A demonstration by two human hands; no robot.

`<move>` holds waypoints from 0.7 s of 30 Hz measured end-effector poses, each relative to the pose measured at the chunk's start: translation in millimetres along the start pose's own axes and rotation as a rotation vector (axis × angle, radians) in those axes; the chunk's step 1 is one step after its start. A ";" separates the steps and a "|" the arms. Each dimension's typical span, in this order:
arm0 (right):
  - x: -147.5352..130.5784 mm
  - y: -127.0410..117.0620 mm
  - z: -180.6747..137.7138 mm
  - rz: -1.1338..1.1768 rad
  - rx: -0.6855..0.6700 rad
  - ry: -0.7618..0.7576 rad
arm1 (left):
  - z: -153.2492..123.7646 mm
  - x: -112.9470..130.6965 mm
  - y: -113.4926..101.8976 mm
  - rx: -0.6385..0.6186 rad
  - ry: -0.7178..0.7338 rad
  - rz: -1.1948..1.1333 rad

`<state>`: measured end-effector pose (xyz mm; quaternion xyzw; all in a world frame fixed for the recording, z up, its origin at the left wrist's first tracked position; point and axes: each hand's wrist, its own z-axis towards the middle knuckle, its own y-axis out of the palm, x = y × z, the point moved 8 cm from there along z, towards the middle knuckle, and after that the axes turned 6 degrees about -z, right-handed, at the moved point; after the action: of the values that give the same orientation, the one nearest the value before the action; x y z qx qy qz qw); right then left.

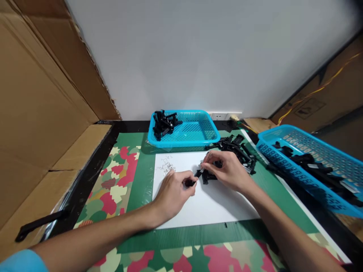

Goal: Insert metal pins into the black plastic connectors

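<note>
My left hand (176, 190) rests on a white sheet (210, 204), its fingers pinched round the end of a small black plastic part (195, 178). My right hand (228, 170) is curled just right of it, fingertips pinching something tiny at the part's other end, over another black piece (208, 176). A scatter of small silvery metal springs (166, 166) lies on the sheet's far left corner. A heap of black plastic parts (238, 148) sits just beyond my right hand.
A blue basket (195, 130) at the back holds several black parts in its left corner. A second blue basket (312, 162) with black parts stands at right. Cardboard walls (42, 105) close off the left. A patterned green mat (119, 181) covers the table.
</note>
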<state>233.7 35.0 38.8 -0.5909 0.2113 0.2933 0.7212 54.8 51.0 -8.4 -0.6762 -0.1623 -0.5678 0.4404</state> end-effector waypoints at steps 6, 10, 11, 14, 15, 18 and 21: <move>-7.1 -1.5 -3.8 -0.009 0.050 -0.068 | -1.1 13.1 3.0 -0.030 0.074 0.115; -9.4 -6.1 -2.9 -0.039 0.074 -0.104 | -15.2 34.9 16.5 -0.142 0.306 0.277; -9.8 -10.4 -0.2 -0.040 0.092 -0.102 | -18.3 37.3 19.1 -0.162 0.334 0.302; -14.7 -25.0 18.3 -0.104 0.128 -0.113 | -21.7 39.2 21.5 -0.183 0.353 0.319; -17.2 -28.1 28.7 -0.145 0.119 -0.125 | -21.3 38.7 21.6 -0.188 0.350 0.316; -19.4 -27.1 71.4 -0.263 0.040 -0.148 | -20.4 37.8 24.7 -0.244 0.373 0.308; -8.8 -13.9 122.5 -0.368 -0.026 -0.121 | -22.4 37.6 31.4 -0.320 0.443 0.332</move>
<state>231.4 151.3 80.7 -0.6101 0.0522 0.1940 0.7664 74.7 5.4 12.1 -0.6142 0.1416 -0.6400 0.4395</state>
